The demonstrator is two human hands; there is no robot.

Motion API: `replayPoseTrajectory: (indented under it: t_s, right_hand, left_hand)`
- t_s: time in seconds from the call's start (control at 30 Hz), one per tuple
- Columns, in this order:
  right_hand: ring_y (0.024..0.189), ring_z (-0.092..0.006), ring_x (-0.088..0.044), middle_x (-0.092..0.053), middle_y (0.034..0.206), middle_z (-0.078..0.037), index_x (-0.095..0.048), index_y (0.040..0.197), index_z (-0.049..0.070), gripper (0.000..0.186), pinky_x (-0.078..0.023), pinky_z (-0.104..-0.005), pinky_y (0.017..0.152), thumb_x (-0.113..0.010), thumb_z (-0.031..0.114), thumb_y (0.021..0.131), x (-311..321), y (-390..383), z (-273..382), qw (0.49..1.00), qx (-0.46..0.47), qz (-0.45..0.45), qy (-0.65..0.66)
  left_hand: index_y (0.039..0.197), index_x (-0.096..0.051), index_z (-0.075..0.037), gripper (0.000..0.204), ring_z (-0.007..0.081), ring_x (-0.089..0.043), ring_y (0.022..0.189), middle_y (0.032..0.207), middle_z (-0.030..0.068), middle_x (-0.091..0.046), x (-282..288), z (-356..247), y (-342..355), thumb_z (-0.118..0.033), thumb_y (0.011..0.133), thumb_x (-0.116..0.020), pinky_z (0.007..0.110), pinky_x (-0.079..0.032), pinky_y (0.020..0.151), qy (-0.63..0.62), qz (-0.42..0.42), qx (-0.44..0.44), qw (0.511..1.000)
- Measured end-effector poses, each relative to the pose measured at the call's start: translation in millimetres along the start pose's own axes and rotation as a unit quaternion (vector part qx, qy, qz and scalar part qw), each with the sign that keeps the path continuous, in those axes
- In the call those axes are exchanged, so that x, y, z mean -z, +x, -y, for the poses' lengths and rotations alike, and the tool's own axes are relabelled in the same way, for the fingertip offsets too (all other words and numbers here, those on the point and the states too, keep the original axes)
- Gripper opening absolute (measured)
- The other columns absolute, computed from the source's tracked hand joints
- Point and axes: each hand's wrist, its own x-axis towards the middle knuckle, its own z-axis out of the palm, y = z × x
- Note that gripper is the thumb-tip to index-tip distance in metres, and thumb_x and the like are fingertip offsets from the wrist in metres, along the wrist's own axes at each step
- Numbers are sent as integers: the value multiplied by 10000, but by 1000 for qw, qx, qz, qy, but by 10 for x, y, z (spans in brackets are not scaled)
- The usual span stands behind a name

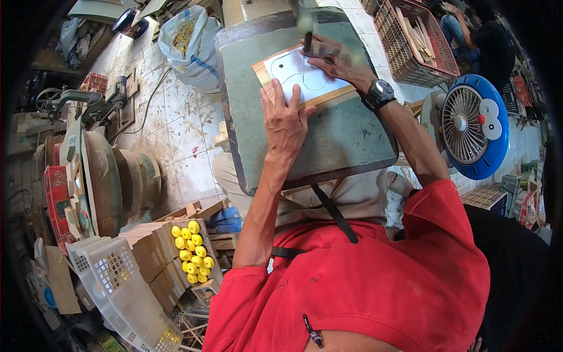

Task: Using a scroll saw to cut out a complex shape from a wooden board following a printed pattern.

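A wooden board (340, 91) with white paper (311, 82) on it, marked with a drawn outline and a dark round spot, lies on a worn grey-green machine table (264, 135). My left hand (284, 117) rests with spread fingers over the board's near-left part. My right hand (334, 61) is at its far-right part, fingers bent beside a narrow dark upright machine part (308, 40). A motion-blurred pale fitting above that part partly obscures these fingers, so their grip is unclear.
A blue fan (469, 126) stands right, near a crate (393, 53) of wood strips and a co-worker (487, 53). A plastic sack (187, 53) sits back left. Machinery (102, 176), yellow round pieces (193, 252), stacked wood (146, 264) and a white crate (117, 293) crowd the left.
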Motion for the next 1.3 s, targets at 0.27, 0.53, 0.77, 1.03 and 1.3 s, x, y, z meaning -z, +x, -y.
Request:
replayPoseTrajectory:
  t_s: [0.27,0.53,0.77,1.03,1.3]
  right_hand:
    - [1354,-290,-506,-558,1452,-131,-641,1339,88,371,-446,-379,1094,-623,209,989,18,-69,264,956,61,1,-288]
    - [1119,-297,-659,-644,1338,-146,-653,1276,18,359,-540,-381,929,-647,211,975,13,-106,54,885,221,-125,-390]
    - [1111,-272,-674,-689,1244,-132,-597,1309,-3,397,-539,-388,939,-660,186,965,-98,-227,145,944,112,-124,-284]
    - [1392,-332,-432,-572,1439,-108,-708,1253,131,343,-411,-411,1115,-618,328,987,-63,-268,97,918,52,-106,-380]
    - [1513,-309,-252,-439,1566,-8,-526,1465,220,478,-149,-594,1215,-529,389,1018,22,-469,57,826,95,-40,-554]
  left_hand:
    - [1383,-566,-149,625,644,-369,1311,1510,321,-377,33,153,57,-399,843,-758,641,-372,1076,-25,11,-43,999]
    - [1377,-574,-162,623,628,-407,1292,1482,321,-416,69,194,129,-379,828,-774,624,-375,1083,-39,24,-63,997]
    - [1361,-589,-151,602,566,-429,1311,1459,323,-445,197,331,235,-332,821,-783,573,-370,1117,-60,44,-112,991]
    - [1340,-606,-153,596,552,-427,1325,1464,309,-453,242,403,323,-323,802,-800,553,-388,1114,-73,70,-128,987]
    - [1344,-621,-146,597,447,-431,1386,1494,247,-463,296,494,409,-221,788,-824,478,-443,1088,-80,87,-167,979]
